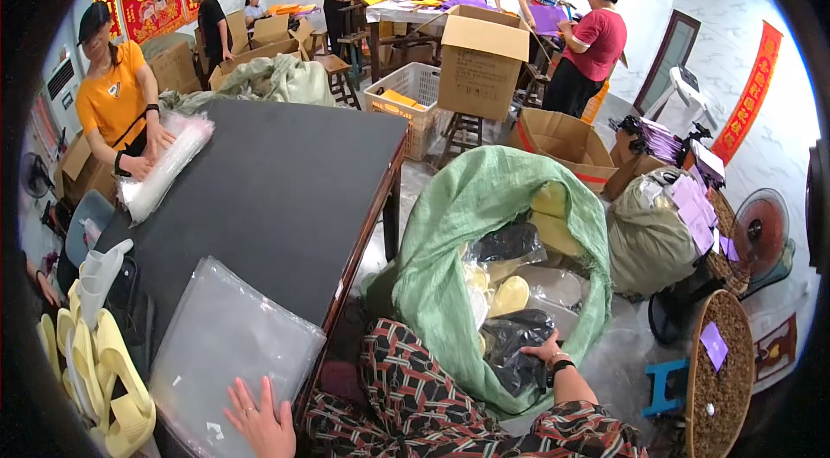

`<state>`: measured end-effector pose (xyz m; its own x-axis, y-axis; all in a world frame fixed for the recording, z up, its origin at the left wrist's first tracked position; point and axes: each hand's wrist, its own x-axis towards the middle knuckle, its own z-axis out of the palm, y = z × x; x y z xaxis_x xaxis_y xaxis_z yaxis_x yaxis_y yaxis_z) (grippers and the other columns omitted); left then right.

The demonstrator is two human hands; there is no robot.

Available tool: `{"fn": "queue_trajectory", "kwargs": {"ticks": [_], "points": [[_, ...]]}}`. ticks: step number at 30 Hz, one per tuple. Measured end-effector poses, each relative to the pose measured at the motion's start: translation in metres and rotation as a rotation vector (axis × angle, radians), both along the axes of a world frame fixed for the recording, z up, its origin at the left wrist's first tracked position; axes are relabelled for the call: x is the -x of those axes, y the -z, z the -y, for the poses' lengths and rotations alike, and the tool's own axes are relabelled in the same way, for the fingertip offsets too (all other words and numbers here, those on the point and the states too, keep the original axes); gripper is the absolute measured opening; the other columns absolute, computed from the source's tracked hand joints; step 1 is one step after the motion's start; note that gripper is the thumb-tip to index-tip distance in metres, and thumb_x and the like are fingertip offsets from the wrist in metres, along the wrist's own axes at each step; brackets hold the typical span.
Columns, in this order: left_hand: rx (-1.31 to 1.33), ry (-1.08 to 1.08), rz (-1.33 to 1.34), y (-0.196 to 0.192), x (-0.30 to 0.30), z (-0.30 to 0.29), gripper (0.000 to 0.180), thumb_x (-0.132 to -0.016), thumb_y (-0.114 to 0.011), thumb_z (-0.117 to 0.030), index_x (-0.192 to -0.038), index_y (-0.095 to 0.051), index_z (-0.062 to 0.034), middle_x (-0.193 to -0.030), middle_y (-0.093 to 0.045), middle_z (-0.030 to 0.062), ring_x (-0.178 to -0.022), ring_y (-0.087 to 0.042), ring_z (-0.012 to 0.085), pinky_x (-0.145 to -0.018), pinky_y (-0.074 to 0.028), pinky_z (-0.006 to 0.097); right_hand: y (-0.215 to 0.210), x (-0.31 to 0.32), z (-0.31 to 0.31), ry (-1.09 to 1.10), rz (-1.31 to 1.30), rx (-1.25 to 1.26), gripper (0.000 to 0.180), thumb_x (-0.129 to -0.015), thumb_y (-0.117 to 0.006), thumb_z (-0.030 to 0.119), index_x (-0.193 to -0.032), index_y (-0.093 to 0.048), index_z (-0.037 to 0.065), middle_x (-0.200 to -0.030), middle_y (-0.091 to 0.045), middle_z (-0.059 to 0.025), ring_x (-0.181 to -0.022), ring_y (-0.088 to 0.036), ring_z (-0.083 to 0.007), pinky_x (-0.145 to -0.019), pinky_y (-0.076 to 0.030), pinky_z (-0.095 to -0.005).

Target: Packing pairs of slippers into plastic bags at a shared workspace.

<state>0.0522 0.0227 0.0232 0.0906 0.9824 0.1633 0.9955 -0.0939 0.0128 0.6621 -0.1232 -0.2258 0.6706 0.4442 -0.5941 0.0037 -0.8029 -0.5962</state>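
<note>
My left hand lies flat with fingers spread on a stack of clear plastic bags at the near edge of the dark table. My right hand reaches into an open green woven sack and grips a pair of black slippers in clear plastic; some fingertips are hidden against it. Around it in the sack lie other bagged slippers: yellow ones, grey ones and a black pair. Loose yellow slippers stand bunched at the table's near left.
Across the dark table a person in orange handles a roll of clear plastic. Cardboard boxes, a white crate and several people stand farther back. Right of me are a stuffed sack, a fan and a round tray.
</note>
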Motion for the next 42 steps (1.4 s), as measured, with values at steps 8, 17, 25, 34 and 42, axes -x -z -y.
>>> {"fn": "queue_trajectory", "kwargs": {"ticks": [8,17,25,34,42], "points": [[-0.015,-0.018,0.001,-0.002,0.007,0.005,0.056,-0.096,-0.051,-0.05,-0.148,-0.043,-0.0314,-0.153,-0.034,0.0206,-0.142,-0.028,0.0424,-0.108,-0.023,0.067,0.0,0.018,-0.006,-0.083,0.17,-0.028,0.128,-0.056,-0.096,0.021,-0.148,-0.008,0.004,-0.137,-0.05,-0.0228,-0.124,-0.052,-0.0323,-0.105,-0.042,-0.0402],[-0.01,0.002,0.02,0.001,0.002,0.002,0.056,-0.095,-0.052,-0.05,-0.147,-0.043,-0.0319,-0.153,-0.034,0.0216,-0.141,-0.029,0.0431,-0.108,-0.024,0.068,0.014,0.011,0.012,-0.117,0.357,-0.11,0.102,-0.061,-0.093,0.017,-0.136,-0.025,0.004,-0.119,-0.061,-0.0209,-0.112,-0.059,-0.0312,-0.096,-0.048,-0.0395],[0.02,-0.02,0.034,-0.004,0.003,0.003,0.057,-0.095,-0.052,-0.05,-0.148,-0.042,-0.0314,-0.152,-0.034,0.0223,-0.141,-0.03,0.0432,-0.108,-0.024,0.068,-0.036,0.017,-0.003,-0.182,0.347,-0.07,0.099,-0.063,-0.09,0.017,-0.137,-0.026,0.002,-0.118,-0.061,-0.0225,-0.109,-0.06,-0.0316,-0.096,-0.047,-0.0393],[0.009,0.002,0.036,-0.008,0.003,0.004,0.057,-0.095,-0.053,-0.048,-0.148,-0.042,-0.0299,-0.152,-0.035,0.0225,-0.141,-0.03,0.0434,-0.108,-0.025,0.067,-0.07,-0.003,0.017,-0.18,0.442,-0.148,0.095,-0.062,-0.089,0.019,-0.136,-0.031,0.007,-0.106,-0.064,-0.0188,-0.098,-0.064,-0.0304,-0.088,-0.051,-0.0399],[-0.068,-0.026,-0.057,-0.015,0.001,0.013,0.052,-0.095,-0.057,-0.04,-0.142,-0.05,-0.0205,-0.142,-0.047,0.0229,-0.133,-0.043,0.04,-0.106,-0.035,0.059,-0.149,-0.032,0.013,-0.171,0.545,-0.203,0.094,-0.065,-0.085,0.013,-0.14,-0.028,0.009,-0.106,-0.065,-0.0182,-0.098,-0.063,-0.0264,-0.086,-0.051,-0.0389]]}}
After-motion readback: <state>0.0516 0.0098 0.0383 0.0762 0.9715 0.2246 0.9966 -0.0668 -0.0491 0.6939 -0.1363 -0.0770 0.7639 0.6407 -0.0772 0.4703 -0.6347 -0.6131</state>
